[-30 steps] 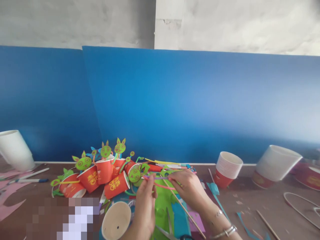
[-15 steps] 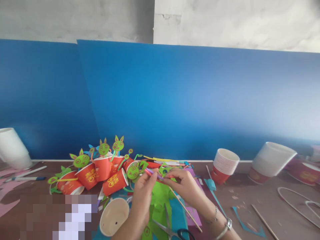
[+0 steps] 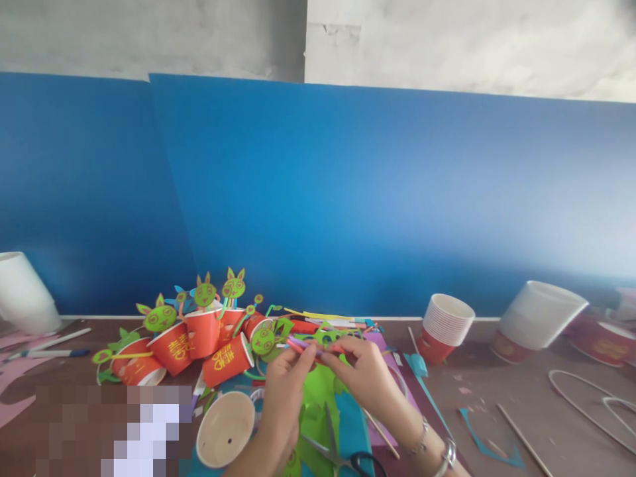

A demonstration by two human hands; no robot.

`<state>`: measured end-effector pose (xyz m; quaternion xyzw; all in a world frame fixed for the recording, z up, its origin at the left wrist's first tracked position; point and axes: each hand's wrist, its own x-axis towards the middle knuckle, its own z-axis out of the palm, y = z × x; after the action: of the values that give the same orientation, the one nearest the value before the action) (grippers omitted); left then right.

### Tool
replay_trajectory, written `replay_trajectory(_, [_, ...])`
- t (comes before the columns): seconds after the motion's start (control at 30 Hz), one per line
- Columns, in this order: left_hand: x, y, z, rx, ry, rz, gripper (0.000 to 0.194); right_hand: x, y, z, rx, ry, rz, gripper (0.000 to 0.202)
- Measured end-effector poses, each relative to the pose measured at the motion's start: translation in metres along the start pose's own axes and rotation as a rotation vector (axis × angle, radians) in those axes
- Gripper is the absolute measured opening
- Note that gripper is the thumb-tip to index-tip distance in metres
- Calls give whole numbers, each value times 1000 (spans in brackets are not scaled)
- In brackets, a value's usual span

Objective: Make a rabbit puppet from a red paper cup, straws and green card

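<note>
Compared with a second ago, the left hand (image 3: 285,384) and right hand (image 3: 362,371) are closer together. Both pinch the pink and purple straws (image 3: 298,344), over the green paper (image 3: 317,385). A light pinch, fingertips close, should steady them without creasing.

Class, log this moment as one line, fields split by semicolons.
left hand: pinching purple and pink pieces; right hand: pinching same pieces; scissors: blades open, on coloured paper; cup: beside left hand

Left hand (image 3: 284,391) and right hand (image 3: 362,371) pinch straws (image 3: 297,343).
</note>
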<state>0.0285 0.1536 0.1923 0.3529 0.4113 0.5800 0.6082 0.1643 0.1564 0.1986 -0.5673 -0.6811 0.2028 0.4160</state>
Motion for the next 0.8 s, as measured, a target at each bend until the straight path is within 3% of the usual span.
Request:
replay_trajectory(0.3, [-3, -1, 2, -109, -51, -10, 39, -4, -10, -2, 83, -12, -43, 16])
replay_trajectory(0.67, [-10, 4, 7, -267, -91, -58, 37, -7, -15, -7, -37, 34, -245, 12])
replay_trajectory(0.8, [-9, 7, 6, -239, -91, -29, 36, -7, -14, -9, -32, 41, -245, 13])
